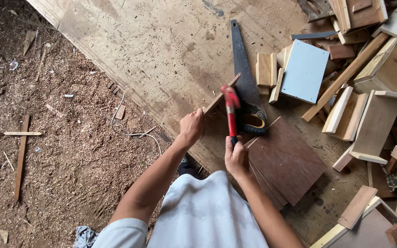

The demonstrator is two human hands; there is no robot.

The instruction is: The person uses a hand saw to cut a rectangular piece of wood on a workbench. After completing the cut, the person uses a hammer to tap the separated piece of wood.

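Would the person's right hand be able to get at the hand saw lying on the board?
Probably yes: the hand saw lies just beyond the right hand with nothing between, though that hand already grips a red hammer.

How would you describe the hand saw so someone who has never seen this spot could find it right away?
Start at the big plywood sheet lying on the sawdust-covered ground. Near its right side, just left of the heap of wood offcuts, the hand saw lies flat beyond the person's two hands. Its long dark toothed blade and black handle with a yellowish edge set it apart from the pale wood around it.
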